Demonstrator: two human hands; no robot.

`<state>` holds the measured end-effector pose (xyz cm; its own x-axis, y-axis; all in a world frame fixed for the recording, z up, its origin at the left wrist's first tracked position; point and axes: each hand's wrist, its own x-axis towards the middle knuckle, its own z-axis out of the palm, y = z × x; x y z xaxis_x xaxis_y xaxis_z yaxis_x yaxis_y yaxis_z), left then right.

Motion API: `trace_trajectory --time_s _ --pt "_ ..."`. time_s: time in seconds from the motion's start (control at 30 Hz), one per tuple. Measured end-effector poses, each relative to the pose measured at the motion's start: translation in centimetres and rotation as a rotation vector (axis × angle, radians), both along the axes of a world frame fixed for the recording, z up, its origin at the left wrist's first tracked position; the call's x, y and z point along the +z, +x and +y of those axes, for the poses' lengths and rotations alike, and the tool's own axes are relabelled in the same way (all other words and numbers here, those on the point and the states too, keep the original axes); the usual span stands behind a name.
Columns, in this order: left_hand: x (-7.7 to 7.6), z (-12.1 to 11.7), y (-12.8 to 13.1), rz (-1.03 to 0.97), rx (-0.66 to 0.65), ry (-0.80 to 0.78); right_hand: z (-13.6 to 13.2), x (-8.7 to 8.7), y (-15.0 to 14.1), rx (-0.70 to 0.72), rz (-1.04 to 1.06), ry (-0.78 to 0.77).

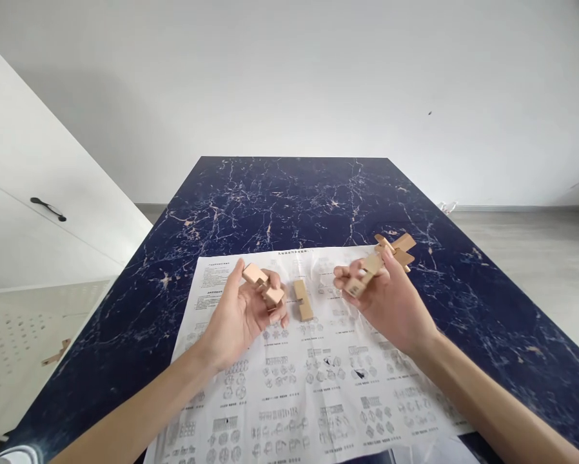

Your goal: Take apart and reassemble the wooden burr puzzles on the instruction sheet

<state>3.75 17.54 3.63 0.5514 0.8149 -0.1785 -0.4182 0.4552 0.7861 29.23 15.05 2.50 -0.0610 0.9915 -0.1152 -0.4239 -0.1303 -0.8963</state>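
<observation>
The left grip point(238, 316) clamps a notched wooden block point(255, 274), the right grip point(391, 299) another block point(355, 287), the two unjoined; a third piece point(305, 308) lies loose between on a printed sheet point(251, 253), a seemingly assembled cluster point(404, 243) beyond, atop the marbled counter point(289, 200).

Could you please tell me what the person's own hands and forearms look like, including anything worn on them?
The left hand and right hand are both bare, with no gloves, rings or watch to be seen. The left forearm and right forearm are uncovered as far as they show, without sleeves or evident markings.
</observation>
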Motion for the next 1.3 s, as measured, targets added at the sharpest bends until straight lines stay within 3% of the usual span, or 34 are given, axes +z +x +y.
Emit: trace_trajectory --time_s 0.13,0.23,0.4,0.53,0.7,0.83,1.1,1.3 --pt "-0.4 0.0 -0.2 0.028 -0.067 -0.081 -0.6 0.2 0.0 0.11 0.06 -0.003" --pt "-0.4 -0.2 -0.2 0.144 -0.04 -0.066 -0.9 0.2 0.0 0.189 0.06 0.009" --pt "0.0 -0.4 0.1 0.19 0.008 -0.026 -0.9 0.8 -0.3 0.161 0.049 -0.049" --pt "-0.1 -0.3 0.0 0.2 -0.064 0.037 -0.9 1.2 -0.3 0.173 -0.021 -0.045" --pt "-0.4 -0.5 -0.2 0.185 -0.13 0.094 -1.2 0.6 -0.4 0.255 -0.071 0.039" --pt "-0.1 -0.7 -0.1 0.153 -0.161 0.108 -1.4 0.3 -0.7 0.293 -0.106 0.022" --pt "0.1 -0.6 0.2 0.122 -0.175 0.155 -1.3 0.4 -0.5 0.336 0.002 -0.079" --pt "0.0 -0.7 0.2 0.145 -0.155 0.128 -1.4 0.7 -0.7 0.325 -0.114 0.057"
